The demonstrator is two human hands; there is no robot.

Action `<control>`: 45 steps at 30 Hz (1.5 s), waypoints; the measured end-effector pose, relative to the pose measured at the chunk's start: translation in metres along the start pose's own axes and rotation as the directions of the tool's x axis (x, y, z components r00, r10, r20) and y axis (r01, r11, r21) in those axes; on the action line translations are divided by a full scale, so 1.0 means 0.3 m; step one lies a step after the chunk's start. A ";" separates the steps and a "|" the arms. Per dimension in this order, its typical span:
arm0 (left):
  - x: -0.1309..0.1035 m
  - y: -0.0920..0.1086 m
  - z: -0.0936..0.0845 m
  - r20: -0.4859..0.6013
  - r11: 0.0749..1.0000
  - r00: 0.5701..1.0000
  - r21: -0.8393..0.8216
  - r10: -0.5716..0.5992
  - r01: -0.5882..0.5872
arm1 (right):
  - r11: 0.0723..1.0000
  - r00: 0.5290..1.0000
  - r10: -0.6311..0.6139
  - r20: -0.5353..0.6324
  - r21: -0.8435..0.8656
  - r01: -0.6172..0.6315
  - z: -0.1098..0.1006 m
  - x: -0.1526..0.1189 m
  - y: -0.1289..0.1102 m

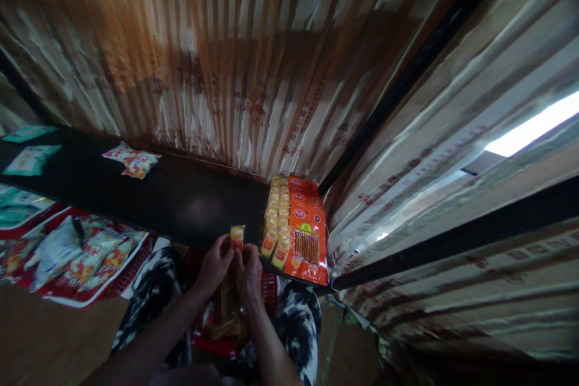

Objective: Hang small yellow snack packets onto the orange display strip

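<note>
A small yellow snack packet (237, 235) with a red-orange print is held upright at the front edge of the black shelf (194, 205). My left hand (218, 260) pinches its left side, and my right hand (248, 268) has its fingers closed at the lower right of it. Just to the right on the shelf, similar yellow packets (277, 223) lie in two rows. Beside them, orange snack packs (308, 235) overlap in a column. Below my hands, between the knees, a red basket (226, 347) holds brownish packets, partly hidden by my forearms.
White and red snack bags (133, 160) lie farther left on the shelf, with green packets (32, 160) at its far left. A red basket of snack bags (122, 286) stands below on the left. Dark metal posts (398, 84) and striped plastic sheeting (217, 72) enclose the shelf.
</note>
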State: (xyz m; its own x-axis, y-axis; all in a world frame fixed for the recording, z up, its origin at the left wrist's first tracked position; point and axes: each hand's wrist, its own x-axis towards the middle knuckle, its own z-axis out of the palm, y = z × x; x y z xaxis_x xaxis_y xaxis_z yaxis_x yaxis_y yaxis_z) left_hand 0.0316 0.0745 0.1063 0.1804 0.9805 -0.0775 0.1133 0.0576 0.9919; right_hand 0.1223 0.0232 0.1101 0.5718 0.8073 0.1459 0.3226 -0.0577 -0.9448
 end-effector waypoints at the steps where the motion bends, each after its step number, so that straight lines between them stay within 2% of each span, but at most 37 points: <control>1: 0.007 0.000 0.005 -0.012 0.999 1.000 0.030 0.012 -0.012 | 1.000 1.000 -0.010 -0.011 -0.004 0.010 0.006 0.014 0.008; 7: 0.090 -0.009 0.033 -0.096 0.987 0.994 0.155 0.054 -0.039 | 0.999 0.997 -0.037 -0.071 -0.030 0.035 0.050 0.095 0.038; 11: 0.181 -0.045 0.047 -0.073 0.985 0.997 0.172 0.024 -0.011 | 0.992 0.997 -0.060 -0.058 -0.117 0.053 0.070 0.152 0.047; 14: 0.257 -0.072 0.065 -0.054 0.978 0.997 0.205 0.060 -0.048 | 0.975 0.996 -0.054 -0.068 -0.218 0.038 0.091 0.201 0.066; 19: 0.368 -0.089 0.104 -0.013 0.960 0.992 0.254 0.127 -0.120 | 0.991 0.994 -0.043 -0.103 -0.130 0.029 0.148 0.286 0.112; 26: 0.495 -0.056 0.149 0.076 0.949 0.987 0.271 0.144 -0.160 | 0.997 0.984 -0.011 -0.178 -0.071 -0.002 0.208 0.392 0.146; 35: 0.598 -0.010 0.221 0.109 0.926 0.984 0.338 0.139 -0.168 | 0.991 0.972 0.133 -0.194 0.022 -0.131 0.206 0.504 0.107; 41: 0.652 0.010 0.258 0.129 0.909 0.982 0.378 0.138 -0.177 | 0.993 0.964 0.121 -0.236 0.031 -0.117 0.224 0.569 0.118; 45: 0.697 0.006 0.287 0.145 0.886 0.970 0.398 0.197 -0.240 | 0.995 0.961 0.094 -0.261 -0.019 -0.103 0.231 0.624 0.146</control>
State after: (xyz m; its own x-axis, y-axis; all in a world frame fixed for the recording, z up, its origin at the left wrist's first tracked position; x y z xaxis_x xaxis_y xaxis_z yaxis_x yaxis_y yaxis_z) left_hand 0.1535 0.2634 0.0832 0.3389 0.9348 0.1060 0.4455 -0.2586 0.8571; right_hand 0.1911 0.2125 0.0758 0.7767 0.6167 0.1278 0.2763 -0.1513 -0.9491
